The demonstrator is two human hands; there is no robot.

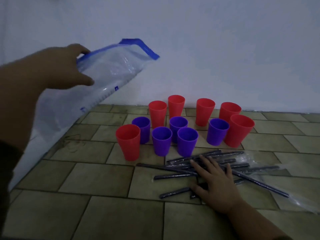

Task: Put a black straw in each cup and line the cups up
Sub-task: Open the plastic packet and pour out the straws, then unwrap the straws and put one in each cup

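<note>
Just in front of the cups (187, 142), black straws (173, 176) lie in a loose pile on the floor (97, 179), under the right hand (217, 186), whose fingers are spread flat and relaxed. Six red and five purple cups stand upright in a cluster, the back ones near the wall (225, 58). Bare tiles lie to the left and front. The left hand (57, 70), raised, grips a clear blue-edged bag (110, 70).

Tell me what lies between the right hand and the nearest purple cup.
In the head view, only black straws lie between the right hand and the nearest purple cup; the hand rests flat on the pile.
</note>
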